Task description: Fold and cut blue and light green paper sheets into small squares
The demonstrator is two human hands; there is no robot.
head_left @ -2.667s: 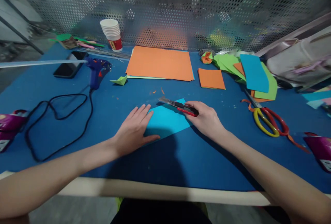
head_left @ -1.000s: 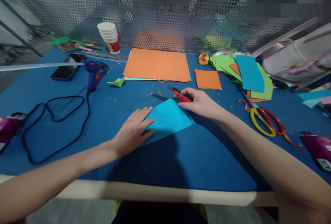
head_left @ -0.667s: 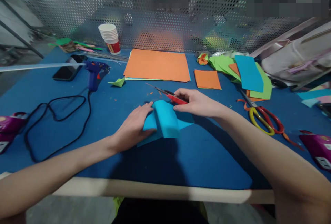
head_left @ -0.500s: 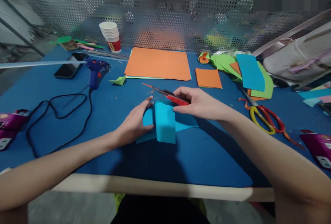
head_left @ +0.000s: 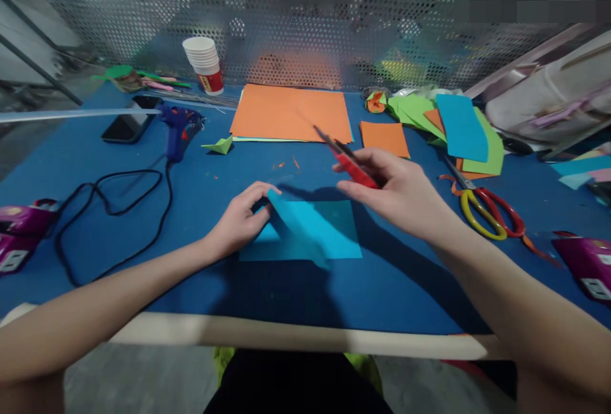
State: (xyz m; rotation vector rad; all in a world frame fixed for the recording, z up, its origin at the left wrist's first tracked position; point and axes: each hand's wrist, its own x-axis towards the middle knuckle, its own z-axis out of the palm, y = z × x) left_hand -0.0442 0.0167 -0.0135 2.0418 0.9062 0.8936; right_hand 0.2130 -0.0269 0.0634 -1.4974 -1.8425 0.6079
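Note:
My left hand (head_left: pixel 243 215) is closed at the left of the light-blue paper, pinching the upper end of a blue strip (head_left: pixel 298 228) between thumb and fingers. The strip slants down to the right over a flat blue sheet (head_left: pixel 337 229) on the table; its lower end is blurred. In my right hand (head_left: pixel 396 188) is what looks like a red-and-black utility knife (head_left: pixel 353 165), raised above the sheet's upper right corner. Its thin tip points up and left, away from the paper.
Orange sheets (head_left: pixel 291 114) and small orange squares (head_left: pixel 384 138) lie behind. A blue glue gun (head_left: pixel 174 130) with a looping cord, a phone (head_left: pixel 131 122) and stacked cups (head_left: pixel 203 60) stand left. Scissors (head_left: pixel 487 213) and coloured paper (head_left: pixel 463 127) are at right.
My right hand has lifted the knife away to the right, off the folded paper. The upright blue fold has dropped into a slanting strip, now held at its top by my left hand.

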